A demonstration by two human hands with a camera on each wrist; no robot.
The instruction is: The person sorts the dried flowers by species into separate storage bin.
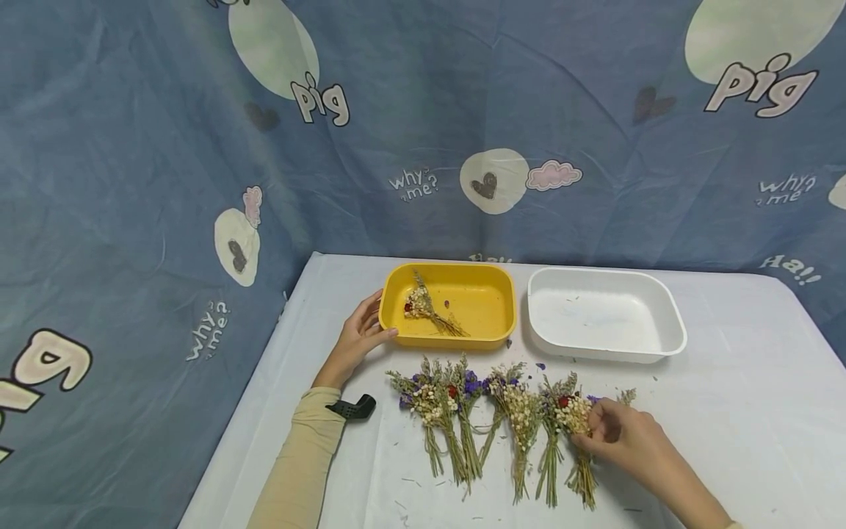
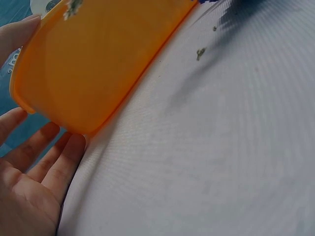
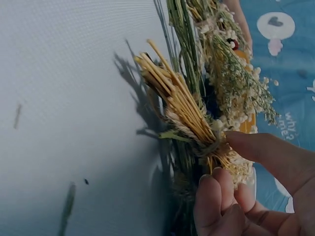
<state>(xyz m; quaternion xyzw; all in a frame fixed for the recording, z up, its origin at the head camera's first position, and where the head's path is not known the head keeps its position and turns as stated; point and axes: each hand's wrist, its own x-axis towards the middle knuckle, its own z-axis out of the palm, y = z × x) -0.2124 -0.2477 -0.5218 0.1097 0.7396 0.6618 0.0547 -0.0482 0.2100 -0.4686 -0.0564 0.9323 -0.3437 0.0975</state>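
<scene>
My left hand [image 1: 357,339] rests against the left end of a yellow plastic tray [image 1: 456,343], its thumb near the front corner and its fingers spread along the end wall. Inside that tray lies one small dried flower bouquet [image 1: 423,303] with a red bloom. My right hand [image 1: 628,439] pinches another dried flower bouquet [image 3: 179,101] between thumb and fingers at its string tie. Its straw-coloured stems point away from the fingers, over the white cloth. Several more bouquets [image 1: 522,415] lie in a row to its left, stems toward me.
A white plastic tray [image 1: 598,353] stands right of the yellow one, with a few bits of stem inside. Loose petals and stem scraps lie on the white tablecloth [image 1: 747,411]. A blue printed curtain [image 1: 410,95] hangs behind the table. A black strap [image 1: 353,408] sits at my left wrist.
</scene>
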